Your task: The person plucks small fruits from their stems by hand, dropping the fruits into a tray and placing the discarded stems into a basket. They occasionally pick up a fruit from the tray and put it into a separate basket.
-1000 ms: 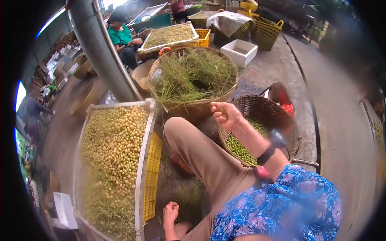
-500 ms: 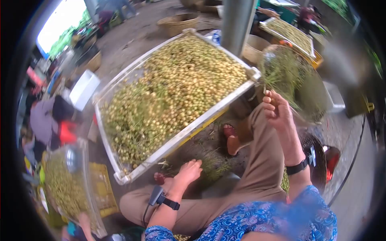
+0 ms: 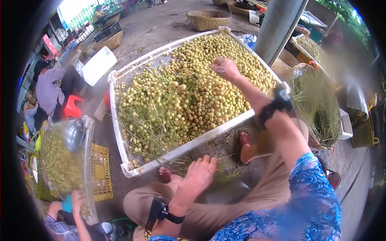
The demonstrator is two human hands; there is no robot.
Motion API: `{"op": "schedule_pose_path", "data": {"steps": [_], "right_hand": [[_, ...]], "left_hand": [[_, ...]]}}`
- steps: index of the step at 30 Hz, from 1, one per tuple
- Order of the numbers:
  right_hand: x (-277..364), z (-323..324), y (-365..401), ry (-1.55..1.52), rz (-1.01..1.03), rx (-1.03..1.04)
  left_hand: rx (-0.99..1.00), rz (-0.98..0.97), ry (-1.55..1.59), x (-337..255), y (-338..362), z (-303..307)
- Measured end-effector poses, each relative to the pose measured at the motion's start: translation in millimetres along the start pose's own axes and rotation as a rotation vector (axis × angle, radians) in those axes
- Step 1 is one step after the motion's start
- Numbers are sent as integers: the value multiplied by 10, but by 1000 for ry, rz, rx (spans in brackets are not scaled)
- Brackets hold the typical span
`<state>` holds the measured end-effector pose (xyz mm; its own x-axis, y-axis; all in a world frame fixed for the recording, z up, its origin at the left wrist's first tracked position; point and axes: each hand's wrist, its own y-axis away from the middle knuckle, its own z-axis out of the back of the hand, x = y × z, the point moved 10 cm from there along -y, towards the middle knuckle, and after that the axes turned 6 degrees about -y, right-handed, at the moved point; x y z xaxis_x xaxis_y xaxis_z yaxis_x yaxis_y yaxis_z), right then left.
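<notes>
My right hand point(image 3: 226, 69) hovers above the fruit at the far side of a white mesh tray point(image 3: 185, 148). Its fingers are curled closed; what they hold, if anything, is hidden. My left hand point(image 3: 201, 172) is just outside the tray's near edge, above my lap, back of the hand up and fingers bent. Thin green stems point(image 3: 227, 172) show beside and below it, but its grip is hidden. Small round yellow-green fruits point(image 3: 221, 96) fill most of the tray, with a tangle of green stems point(image 3: 155, 108) on the left part.
A basket heaped with green stems point(image 3: 321, 108) stands at right beside a metal post point(image 3: 277, 30). At left are another fruit tray point(image 3: 89, 160) with a metal bowl point(image 3: 75, 135), a yellow crate point(image 3: 100, 172) and co-workers. A wicker basket point(image 3: 209, 21) sits beyond the tray.
My right hand has swung from beside the stem basket at right to over the fruit tray. My left hand has shifted slightly. The view has turned, showing more of the left side.
</notes>
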<state>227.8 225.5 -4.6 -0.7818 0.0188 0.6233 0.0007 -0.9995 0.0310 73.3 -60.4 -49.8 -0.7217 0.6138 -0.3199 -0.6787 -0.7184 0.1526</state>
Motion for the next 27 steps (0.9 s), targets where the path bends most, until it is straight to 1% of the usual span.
{"op": "schedule_pose_path", "data": {"steps": [1, 3, 5, 6, 7, 9, 10, 11, 12, 13, 15, 16, 17, 19, 21, 22, 23, 24, 26, 27], "right_hand": [[74, -226, -39, -37, -81, 63], [251, -492, -79, 133, -150, 77], [304, -689, -33, 204, -191, 153], [288, -766, -117, 303, -92, 99], [161, -858, -206, 305, -97, 98], [299, -989, -357, 573, 254, 108], [205, -800, -224, -141, 26, 127], [196, -614, 15, -740, -103, 69], [215, -511, 127, -831, -75, 81], [244, -412, 233, -923, -47, 90], [305, -216, 527, -946, 9, 9], [394, -172, 723, -975, 59, 13], [466, -121, 953, -918, 60, -20], [603, -248, 1310, -1055, 113, 44], [696, -467, 1658, -1150, 152, 109], [738, -604, 1817, -1143, 168, 132], [755, -733, 1958, -1138, 184, 151], [770, -921, 2091, -1140, 192, 271], [901, -956, 2282, -825, 308, 186], [950, -938, 2339, -644, 378, 137]], "left_hand": [[4, -4, 0, 18, 15, 24], [3, 37, 5, 107, 19, 52], [7, 51, -6, 164, -2, 34], [11, 70, -15, 199, -6, 28], [12, 66, -12, 209, -7, 43], [-28, 54, -14, 211, -12, 145], [-32, 55, -9, 218, 0, 196], [-91, 77, 24, 253, 21, 312], [-151, 98, 55, 294, 26, 407], [-154, 92, 58, 318, 14, 426], [-354, 169, 333, 506, 48, 615], [-503, 138, 507, 567, 55, 727], [-509, 147, 754, 676, 18, 668], [-518, 203, 947, 882, -69, 588], [-547, 303, 1330, 982, -85, 568], [-552, 387, 1303, 997, -96, 617], [-582, 385, 1323, 1044, -139, 595], [-577, 406, 1405, 1086, -183, 533], [-557, 425, 1603, 1074, -242, 435], [-549, 423, 1599, 1071, -231, 379]]}}
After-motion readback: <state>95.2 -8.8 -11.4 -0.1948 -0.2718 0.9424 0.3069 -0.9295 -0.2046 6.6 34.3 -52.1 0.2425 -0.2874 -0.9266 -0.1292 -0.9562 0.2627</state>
